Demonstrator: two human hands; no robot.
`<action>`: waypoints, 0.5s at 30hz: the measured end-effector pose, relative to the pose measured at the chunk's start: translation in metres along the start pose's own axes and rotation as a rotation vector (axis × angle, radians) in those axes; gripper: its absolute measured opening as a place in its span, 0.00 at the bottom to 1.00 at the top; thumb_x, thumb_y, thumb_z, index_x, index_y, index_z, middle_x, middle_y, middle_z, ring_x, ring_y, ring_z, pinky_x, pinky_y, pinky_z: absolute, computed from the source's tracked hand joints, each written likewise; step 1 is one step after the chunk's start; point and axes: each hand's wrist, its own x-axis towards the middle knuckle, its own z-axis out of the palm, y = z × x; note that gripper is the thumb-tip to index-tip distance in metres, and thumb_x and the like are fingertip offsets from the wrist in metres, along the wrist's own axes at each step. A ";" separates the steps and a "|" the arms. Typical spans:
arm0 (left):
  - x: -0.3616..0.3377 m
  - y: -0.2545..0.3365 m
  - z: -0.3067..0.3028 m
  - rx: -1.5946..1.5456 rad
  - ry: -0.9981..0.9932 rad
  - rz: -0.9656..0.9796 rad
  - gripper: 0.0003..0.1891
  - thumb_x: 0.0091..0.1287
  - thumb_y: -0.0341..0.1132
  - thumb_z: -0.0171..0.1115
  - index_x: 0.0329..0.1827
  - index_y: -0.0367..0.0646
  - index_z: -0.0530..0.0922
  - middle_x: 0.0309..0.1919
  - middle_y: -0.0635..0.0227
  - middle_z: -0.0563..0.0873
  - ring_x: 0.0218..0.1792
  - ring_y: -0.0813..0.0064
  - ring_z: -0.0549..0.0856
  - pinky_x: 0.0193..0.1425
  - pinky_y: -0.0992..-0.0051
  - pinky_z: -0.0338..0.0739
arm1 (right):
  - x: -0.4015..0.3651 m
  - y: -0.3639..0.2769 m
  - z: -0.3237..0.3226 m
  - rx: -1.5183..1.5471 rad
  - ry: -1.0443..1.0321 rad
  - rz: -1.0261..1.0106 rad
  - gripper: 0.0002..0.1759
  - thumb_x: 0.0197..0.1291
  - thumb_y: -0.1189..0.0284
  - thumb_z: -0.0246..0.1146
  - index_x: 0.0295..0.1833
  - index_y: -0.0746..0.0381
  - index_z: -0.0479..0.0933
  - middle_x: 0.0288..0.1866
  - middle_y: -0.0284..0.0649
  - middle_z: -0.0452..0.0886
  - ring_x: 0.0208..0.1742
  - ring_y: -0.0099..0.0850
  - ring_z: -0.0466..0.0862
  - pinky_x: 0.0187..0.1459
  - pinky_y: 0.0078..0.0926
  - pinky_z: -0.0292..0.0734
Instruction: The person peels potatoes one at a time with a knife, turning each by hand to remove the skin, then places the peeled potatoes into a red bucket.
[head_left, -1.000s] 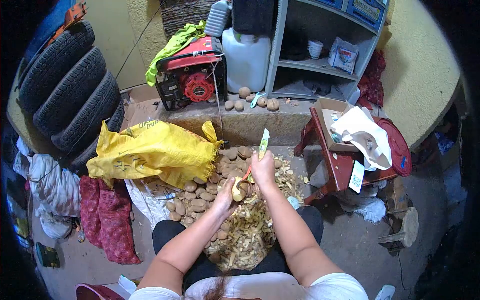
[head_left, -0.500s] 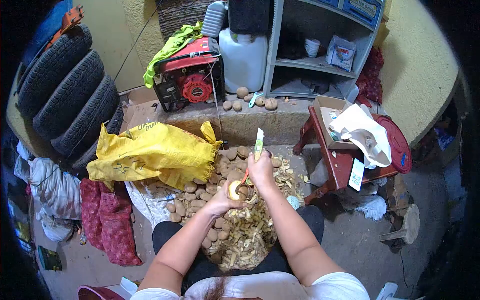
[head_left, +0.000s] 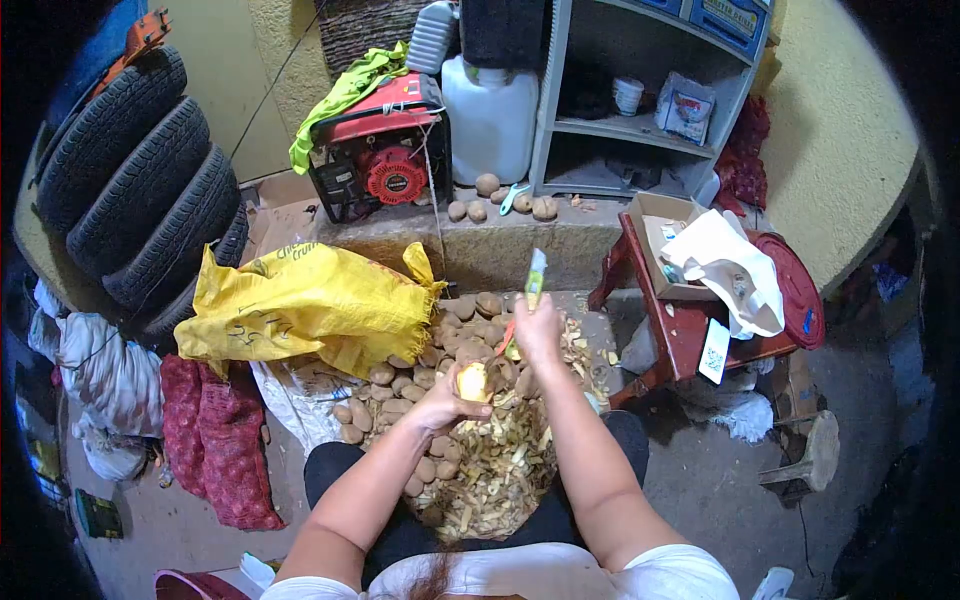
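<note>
My left hand (head_left: 447,403) is closed around a partly peeled potato (head_left: 473,381), its pale flesh facing up. My right hand (head_left: 537,328) grips a peeler (head_left: 536,280); its whitish-green handle end sticks up past my fist, and an orange part shows on the near side. The peeler is a little to the right of the potato and apart from it. Unpeeled potatoes (head_left: 398,388) lie in a heap in front of and left of my hands. Below them, between my knees, a pile of peelings (head_left: 490,480) spreads out.
A yellow sack (head_left: 310,305) lies left of the potatoes, beside red mesh bags (head_left: 215,440). A red wooden table (head_left: 665,335) with a cardboard box (head_left: 650,225) stands at right. Behind are a generator (head_left: 385,165), a white jerrycan (head_left: 490,120) and a second peeler (head_left: 512,198) on the ledge.
My right hand has moved right and slightly forward, taking the peeler away from the potato. The potato in my left hand now shows more of its pale side.
</note>
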 end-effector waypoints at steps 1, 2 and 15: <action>0.001 0.000 0.002 0.000 0.000 0.001 0.39 0.39 0.15 0.66 0.57 0.42 0.57 0.41 0.66 0.73 0.37 0.73 0.78 0.36 0.72 0.79 | 0.001 0.014 0.013 -0.030 -0.005 -0.085 0.16 0.53 0.63 0.56 0.34 0.68 0.69 0.25 0.49 0.76 0.29 0.42 0.78 0.34 0.36 0.70; 0.001 0.000 0.004 0.007 -0.032 0.011 0.40 0.39 0.15 0.66 0.57 0.41 0.57 0.41 0.66 0.73 0.39 0.73 0.77 0.38 0.72 0.78 | -0.005 0.015 0.018 -0.036 -0.027 -0.199 0.16 0.54 0.62 0.55 0.35 0.67 0.69 0.25 0.48 0.75 0.30 0.42 0.77 0.35 0.37 0.70; 0.006 -0.011 0.006 0.190 0.060 0.019 0.38 0.37 0.14 0.65 0.54 0.40 0.60 0.41 0.71 0.73 0.44 0.78 0.74 0.49 0.77 0.71 | -0.010 0.002 0.012 -0.067 -0.053 -0.108 0.17 0.55 0.63 0.54 0.36 0.70 0.68 0.28 0.55 0.76 0.31 0.49 0.78 0.35 0.41 0.71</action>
